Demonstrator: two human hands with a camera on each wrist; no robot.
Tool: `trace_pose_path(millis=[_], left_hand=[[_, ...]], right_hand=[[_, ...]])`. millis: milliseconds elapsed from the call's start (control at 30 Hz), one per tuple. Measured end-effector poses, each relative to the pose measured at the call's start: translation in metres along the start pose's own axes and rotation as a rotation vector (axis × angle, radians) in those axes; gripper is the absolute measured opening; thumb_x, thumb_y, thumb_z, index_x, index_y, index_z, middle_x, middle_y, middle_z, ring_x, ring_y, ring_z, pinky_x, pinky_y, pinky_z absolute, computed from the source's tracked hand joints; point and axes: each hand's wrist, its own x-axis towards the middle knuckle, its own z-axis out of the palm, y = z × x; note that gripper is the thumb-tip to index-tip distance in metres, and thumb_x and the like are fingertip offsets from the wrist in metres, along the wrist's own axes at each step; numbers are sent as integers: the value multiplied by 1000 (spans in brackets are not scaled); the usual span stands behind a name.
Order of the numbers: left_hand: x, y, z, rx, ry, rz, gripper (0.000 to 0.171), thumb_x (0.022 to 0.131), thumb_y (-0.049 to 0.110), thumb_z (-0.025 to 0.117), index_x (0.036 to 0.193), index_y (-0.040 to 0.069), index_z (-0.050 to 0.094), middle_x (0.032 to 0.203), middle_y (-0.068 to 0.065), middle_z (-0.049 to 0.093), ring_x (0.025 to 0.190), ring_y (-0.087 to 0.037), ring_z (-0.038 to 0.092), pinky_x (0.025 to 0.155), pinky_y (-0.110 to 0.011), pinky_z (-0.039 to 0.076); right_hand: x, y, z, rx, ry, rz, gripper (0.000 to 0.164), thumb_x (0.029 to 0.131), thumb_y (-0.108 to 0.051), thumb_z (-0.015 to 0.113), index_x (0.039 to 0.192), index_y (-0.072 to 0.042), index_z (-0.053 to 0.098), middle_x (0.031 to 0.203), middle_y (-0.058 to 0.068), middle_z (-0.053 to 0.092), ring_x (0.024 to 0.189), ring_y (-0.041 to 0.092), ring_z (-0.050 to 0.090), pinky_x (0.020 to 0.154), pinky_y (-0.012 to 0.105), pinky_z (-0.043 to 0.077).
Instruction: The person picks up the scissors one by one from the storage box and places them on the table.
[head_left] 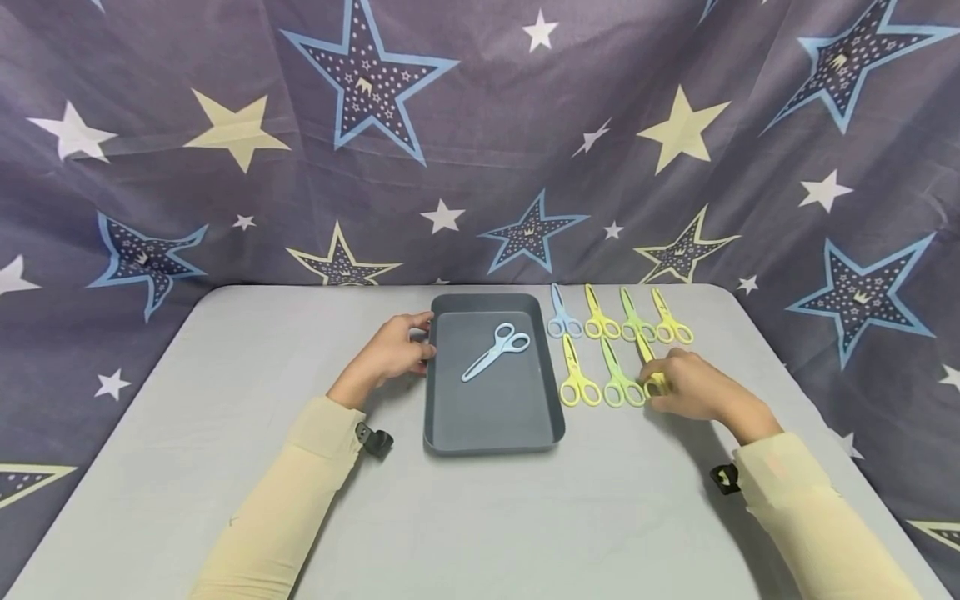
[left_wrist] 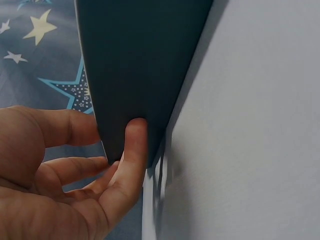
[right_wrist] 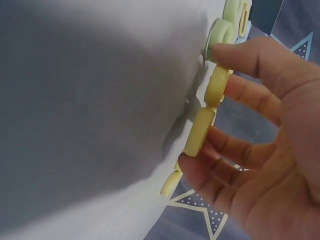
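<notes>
A dark grey tray (head_left: 491, 425) stands mid-table with a pair of light blue scissors (head_left: 491, 354) lying inside. My left hand (head_left: 393, 346) touches its left side; in the left wrist view, fingertips (left_wrist: 135, 132) meet the outer wall and another digit lies at the rim. To the right of the tray, my right hand (head_left: 686, 383) is over a pair of yellow scissors (head_left: 645, 348) at the front row's right end. In the right wrist view, its spread fingers surround the yellow handles (right_wrist: 200, 131), with the thumb tip at a green handle ring (right_wrist: 220, 37).
Beside my right hand in the front row lie green scissors (head_left: 612, 367) and yellow scissors (head_left: 572, 362). Behind them is a row with blue scissors (head_left: 558, 312), yellow scissors (head_left: 595, 312), green scissors (head_left: 632, 317) and more yellow scissors (head_left: 667, 317). A star-patterned curtain (head_left: 480, 125) hangs behind the table.
</notes>
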Motion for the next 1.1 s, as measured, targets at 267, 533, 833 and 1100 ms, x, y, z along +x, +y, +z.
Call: trace_pose_path(millis=[267,533,833,1100], left_hand=[[0,0,0,12,0,1,73,90,-9,58,158,-4,31,148,-28,45,80,-25,71,70,-34,67],[0,0,-1,11,1,10,74,90,-8,59,158,-4,31,147,-28,46,81,-26,71,70,-34,67],[-1,-1,-1,15,-1,4,74,90,-8,59,158,-3,31,148,-28,46,81,-25,71,71,-33,66],[-2,0,-1,31,6,6,74,90,-7,60,158,-2,32,149,-27,46,83,-29,72,71,-33,66]], right_hand=[[-2,3,2,5,-32,21,31,78,-16,81,108,-9,77,90,1,66,86,20,55,70,36,49],[-1,3,2,30,-70,38,31,80,-17,83,110,-9,76,89,0,64,84,19,55,70,37,49],[0,4,-3,65,-126,39,35,81,-22,86,111,-10,74,84,-3,63,79,16,56,69,34,51],[15,-10,-16,24,-61,-7,39,84,-13,80,119,1,71,90,4,74,84,25,68,90,53,57]])
